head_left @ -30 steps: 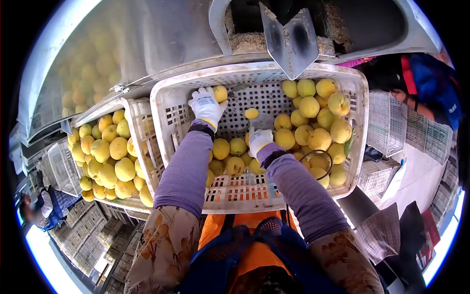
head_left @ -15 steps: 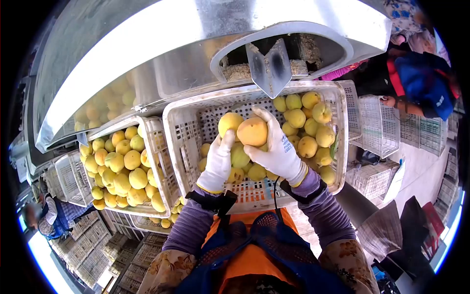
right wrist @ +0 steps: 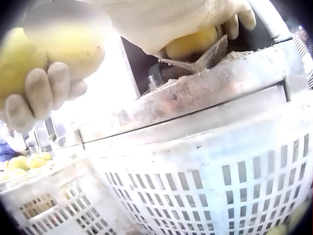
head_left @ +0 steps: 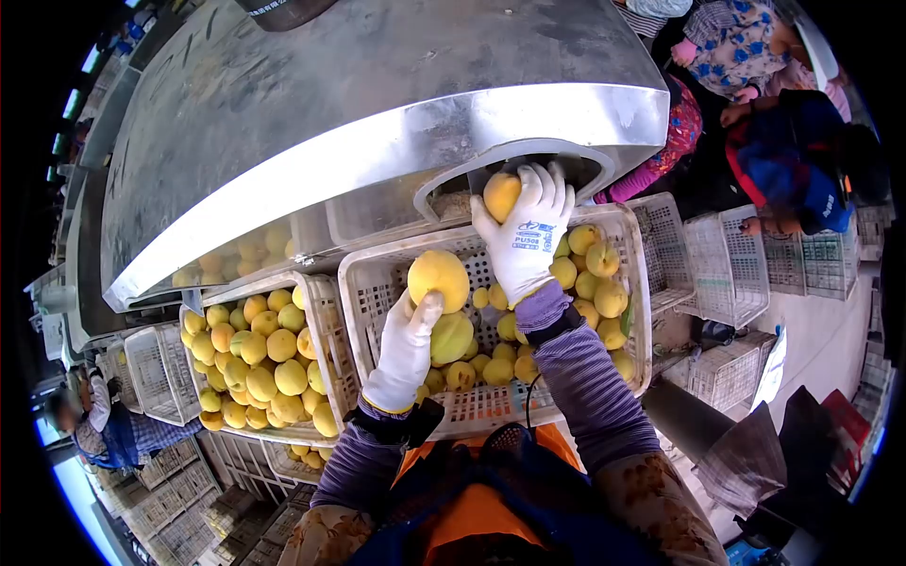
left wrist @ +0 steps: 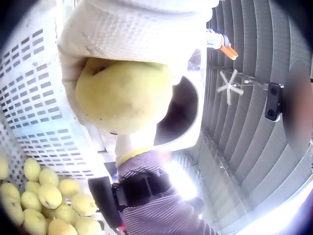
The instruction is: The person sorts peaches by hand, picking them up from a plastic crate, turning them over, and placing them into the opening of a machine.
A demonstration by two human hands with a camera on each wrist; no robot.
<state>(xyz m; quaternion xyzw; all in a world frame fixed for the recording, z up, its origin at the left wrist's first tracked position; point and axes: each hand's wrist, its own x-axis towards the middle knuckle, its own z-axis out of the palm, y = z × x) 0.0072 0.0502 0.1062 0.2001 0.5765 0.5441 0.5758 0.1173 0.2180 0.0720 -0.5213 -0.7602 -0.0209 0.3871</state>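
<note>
My gloved left hand (head_left: pixel 404 354) holds two yellow peaches above the white crate, an upper peach (head_left: pixel 439 280) and a greener one (head_left: pixel 451 337) below it. In the right wrist view its fingers (right wrist: pixel 41 90) curl round both fruits. My gloved right hand (head_left: pixel 528 231) grips another peach (head_left: pixel 502 195) at the opening of the metal machine. A V-shaped metal blade (right wrist: pixel 210 56) sits right under that peach in the right wrist view; in the head view the hand hides it. More peaches lie in the crate (head_left: pixel 354 283) below.
A second crate (head_left: pixel 330 330) full of peaches stands at the left. The machine's broad metal body (head_left: pixel 377 94) rises behind both crates. Stacked white crates (head_left: pixel 731 255) and a person in dark blue (head_left: pixel 802 179) are at the right.
Both hands came up from the crate with peaches and met over it. Since then the right hand has carried its peach forward to the machine's opening, while the left keeps two.
</note>
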